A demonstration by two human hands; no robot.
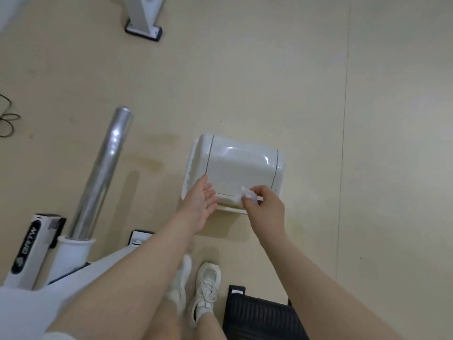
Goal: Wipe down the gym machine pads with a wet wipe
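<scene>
Showing black label lettering too distorted to read, a white machine frame [27, 251] is standing at the beige floor's [269, 69] left edge. The right hand [266, 207] is pinching a wet wipe [245, 193] at the white dispenser's [242, 165] near edge; the left hand [199, 204] is resting released against it.

The only lettering that shows is on the white machine frame [27, 251] at the lower left. A black oval label [25, 246] runs along it, carrying pale capital letters set sideways to the camera. They look like "DRTW", though the blur makes the exact letters uncertain. A small pale logo sits at the label's lower end, too blurred to make out. No numbers or signs can be read elsewhere.
</scene>
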